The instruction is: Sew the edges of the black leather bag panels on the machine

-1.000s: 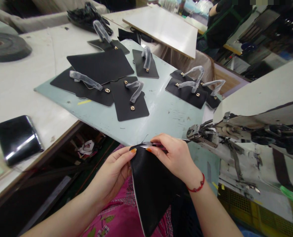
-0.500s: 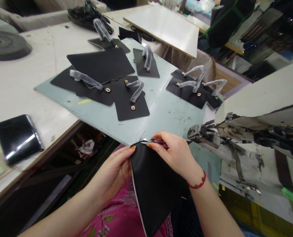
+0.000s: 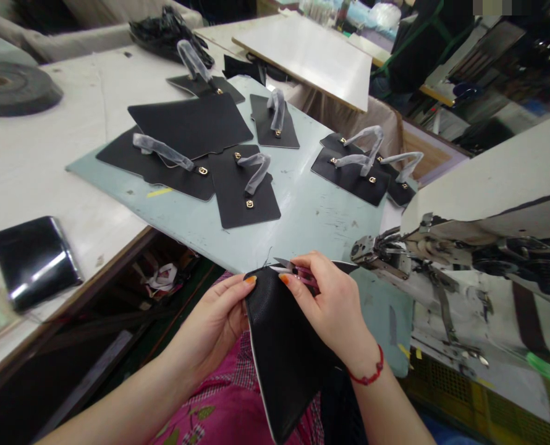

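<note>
My left hand (image 3: 226, 309) pinches the upper left corner of a black leather panel (image 3: 284, 352) with a pale edge, which hangs down over my lap. In my right hand (image 3: 330, 296) is a pair of thread snips (image 3: 303, 272), closed in my fingers. Their blades are apart and point left at the panel's top edge. Loose dark thread ends (image 3: 269, 254) stick up from that edge, close to the blade tips. Part of the snips is hidden by my fingers.
Black panels with plastic-wrapped handles (image 3: 247, 191) and gold fittings lie on the pale green board (image 3: 298, 204). A sewing machine (image 3: 479, 247) stands close on the right. Left, a glossy black packet (image 3: 34, 259) and a grey tape roll (image 3: 15, 86) lie on the white table (image 3: 84, 191).
The snips' blades, nearly together before, have spread apart. My right hand has shifted slightly to the right and down; my left hand keeps its pinch on the panel.
</note>
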The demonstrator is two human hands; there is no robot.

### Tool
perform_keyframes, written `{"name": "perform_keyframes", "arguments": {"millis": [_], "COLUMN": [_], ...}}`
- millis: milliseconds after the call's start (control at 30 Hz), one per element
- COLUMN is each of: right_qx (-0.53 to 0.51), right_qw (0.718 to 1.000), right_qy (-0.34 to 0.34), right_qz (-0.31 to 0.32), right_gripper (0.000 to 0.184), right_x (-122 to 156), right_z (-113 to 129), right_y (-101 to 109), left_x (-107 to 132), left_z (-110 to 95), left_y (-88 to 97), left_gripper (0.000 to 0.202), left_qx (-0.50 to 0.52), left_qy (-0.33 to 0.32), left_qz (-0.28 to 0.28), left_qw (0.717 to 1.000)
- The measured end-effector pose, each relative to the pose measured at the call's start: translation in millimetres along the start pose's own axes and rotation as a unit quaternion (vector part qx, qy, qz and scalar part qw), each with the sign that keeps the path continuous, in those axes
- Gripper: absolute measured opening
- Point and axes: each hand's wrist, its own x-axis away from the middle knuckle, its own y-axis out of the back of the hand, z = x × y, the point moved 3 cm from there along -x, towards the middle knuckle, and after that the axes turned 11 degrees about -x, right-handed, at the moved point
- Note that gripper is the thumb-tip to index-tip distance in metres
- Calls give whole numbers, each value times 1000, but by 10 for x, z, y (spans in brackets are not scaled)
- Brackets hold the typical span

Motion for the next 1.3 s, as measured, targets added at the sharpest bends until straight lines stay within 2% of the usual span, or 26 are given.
{"name": "perform_keyframes", "arguments": {"millis": [267,367,433,500,533,633,667,700,733,767,900,967,1033,1133,1300], "right_qx": [7,-48,-123,-242,-314,-496,-525,-537,-531,-510,-315,-208,-124,-34,22], "right_qw": [1000,998,990,961,935,828,805,797,803,822,940,975,992,999,995], "right_qy": [-8,-24,-45,-84,-109,-157,-160,-157,-152,-146,-99,-68,-36,24,84], "right_qz": [-30,-45,-60,-99,-126,-210,-224,-229,-223,-207,-88,-35,-4,22,58], "right_gripper": [16,16,16,18,20,26,26,26,26,26,21,18,18,20,25], "right_x": [22,27,28,16,4,-40,-51,-56,-53,-41,59,98,99,35,-103], "right_z": [21,6,-28,-96,-141,-281,-318,-350,-376,-396,-408,-373,-310,-188,-69], "right_y": [-34,-101,-152,-173,-171,-121,-97,-75,-57,-44,-17,-3,15,27,25], "left_x": [14,23,24,19,15,2,0,-2,-2,-2,6,11,14,13,21], "left_z": [24,19,24,47,68,150,173,188,193,189,110,73,61,72,70], "left_y": [-11,-26,-26,-10,4,63,80,91,95,92,43,19,11,26,32], "left_gripper": [21,22,21,19,19,19,20,21,22,23,21,20,19,18,17], "left_qx": [3,1,1,3,6,17,21,23,24,23,12,6,2,-8,-30], "left_qy": [-8,-10,-14,-16,-15,-1,4,7,8,8,-8,-18,-23,-24,-25], "left_qz": [9,9,7,3,0,-14,-18,-20,-20,-19,-25,-22,-18,-17,-13], "left_qw": [1000,1000,1000,1000,1000,1000,1000,1000,999,1000,1000,1000,1000,1000,999]}}
